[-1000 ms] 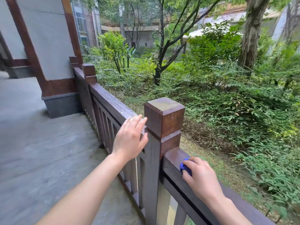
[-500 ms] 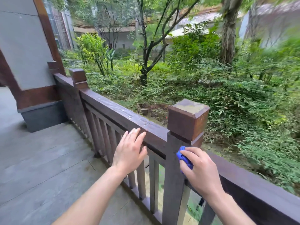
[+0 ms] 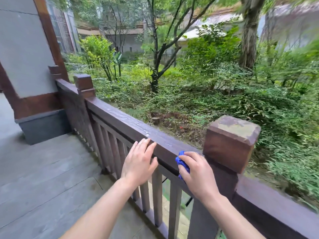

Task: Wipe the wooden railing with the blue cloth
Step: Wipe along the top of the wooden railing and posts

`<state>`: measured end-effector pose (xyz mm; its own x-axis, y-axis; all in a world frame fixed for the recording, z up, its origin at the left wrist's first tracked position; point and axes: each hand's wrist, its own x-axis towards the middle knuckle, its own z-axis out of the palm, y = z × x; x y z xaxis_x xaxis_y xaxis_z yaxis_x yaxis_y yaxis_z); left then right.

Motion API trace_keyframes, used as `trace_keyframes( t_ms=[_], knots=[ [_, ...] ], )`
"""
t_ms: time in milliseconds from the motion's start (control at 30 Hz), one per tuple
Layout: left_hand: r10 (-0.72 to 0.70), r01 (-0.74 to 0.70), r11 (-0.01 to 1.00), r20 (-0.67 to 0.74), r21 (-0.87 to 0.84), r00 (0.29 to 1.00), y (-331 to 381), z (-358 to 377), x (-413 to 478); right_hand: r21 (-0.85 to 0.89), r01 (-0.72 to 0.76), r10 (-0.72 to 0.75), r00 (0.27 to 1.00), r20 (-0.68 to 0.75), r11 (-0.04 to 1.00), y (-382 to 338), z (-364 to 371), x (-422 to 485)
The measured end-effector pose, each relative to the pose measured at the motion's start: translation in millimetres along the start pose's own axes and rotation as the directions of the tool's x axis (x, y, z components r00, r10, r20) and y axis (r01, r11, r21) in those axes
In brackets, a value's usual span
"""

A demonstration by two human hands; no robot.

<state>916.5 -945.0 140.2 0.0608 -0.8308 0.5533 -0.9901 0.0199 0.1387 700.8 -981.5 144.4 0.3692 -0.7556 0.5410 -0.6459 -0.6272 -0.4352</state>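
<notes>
A dark brown wooden railing [image 3: 120,118] runs from the far left to the lower right, with a square post cap [image 3: 231,144] in the foreground. My right hand [image 3: 198,171] holds a crumpled blue cloth [image 3: 182,163] pressed against the rail's near side, just left of that post. My left hand [image 3: 139,161] rests flat, fingers apart, on the rail's near edge a little further left. Small water drops or specks dot the rail top beyond my left hand.
Vertical balusters [image 3: 110,147] fill the space under the rail. A second post [image 3: 83,85] stands further along, near a grey and brown pillar [image 3: 29,69]. Grey paving slabs [image 3: 43,169] cover the floor on my side. Dense shrubs and trees lie beyond the railing.
My right hand with the cloth has moved from the rail right of the post, across the post's front, to the rail left of it. The view has swung right; my left hand stays at the rail.
</notes>
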Motion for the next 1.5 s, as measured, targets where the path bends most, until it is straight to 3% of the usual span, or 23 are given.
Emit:
trace_keyframes(
  t_ms=[400,700,833,1033,1200,1267,1400,1433,1500],
  knots=[
    [0.017,-0.019,0.999,0.079,0.031,0.997,-86,80,91,0.031,-0.077,0.078,0.997,-0.028,0.997,31,104,106],
    [0.157,-0.160,0.987,0.152,0.002,0.976,-155,128,166,-0.102,-0.134,0.127,0.989,-0.073,0.986,38,141,126],
    [0.288,-0.274,0.957,0.189,-0.100,0.939,-186,155,190,-0.238,-0.165,0.151,0.986,-0.075,0.957,36,146,132],
    [0.425,-0.406,0.892,0.060,-0.200,0.903,-211,192,198,-0.362,-0.481,0.385,0.871,-0.306,0.799,24,156,138],
    [0.431,-0.428,0.869,-0.042,-0.247,0.901,-214,204,198,-0.433,-0.327,0.270,0.944,-0.190,0.840,-2,184,144],
    [0.434,-0.429,0.866,-0.039,-0.257,0.900,-216,206,197,-0.439,-0.425,0.357,0.905,-0.232,0.792,12,170,138],
    [0.432,-0.423,0.872,-0.020,-0.245,0.902,-217,205,197,-0.389,-0.705,0.548,0.708,-0.446,0.593,24,153,131],
    [0.433,-0.425,0.870,-0.025,-0.249,0.901,-217,204,197,-0.396,-0.700,0.526,0.711,-0.466,0.595,18,162,135],
    [0.439,-0.430,0.862,-0.028,-0.270,0.898,-215,199,197,-0.424,-0.590,0.432,0.801,-0.415,0.687,-1,187,146]
  ],
)
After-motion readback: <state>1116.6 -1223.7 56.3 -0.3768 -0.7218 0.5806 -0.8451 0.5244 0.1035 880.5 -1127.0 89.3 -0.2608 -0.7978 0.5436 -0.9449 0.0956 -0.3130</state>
